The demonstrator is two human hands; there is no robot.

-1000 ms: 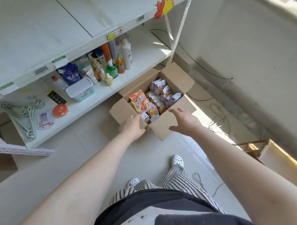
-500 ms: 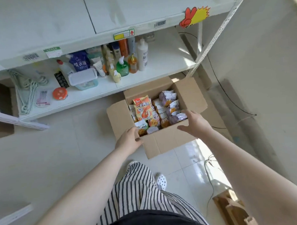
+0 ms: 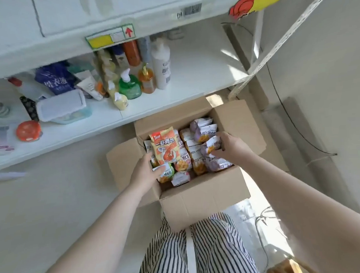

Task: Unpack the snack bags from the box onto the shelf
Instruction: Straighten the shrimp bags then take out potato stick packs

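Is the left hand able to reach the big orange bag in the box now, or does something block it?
Probably yes. The left hand is already inside the open box, its fingers on a small green snack bag right beside the big orange bag, which lies on top with nothing covering it.

The box (image 3: pixel 205 198) is matt brown corrugated cardboard. The snack bags (image 3: pixel 165 149) inside it are glossy printed plastic film. The shelf (image 3: pixel 193 74) is smooth white painted board on perforated metal posts (image 3: pixel 281 38). The floor (image 3: pixel 55 202) is smooth, pale tile.
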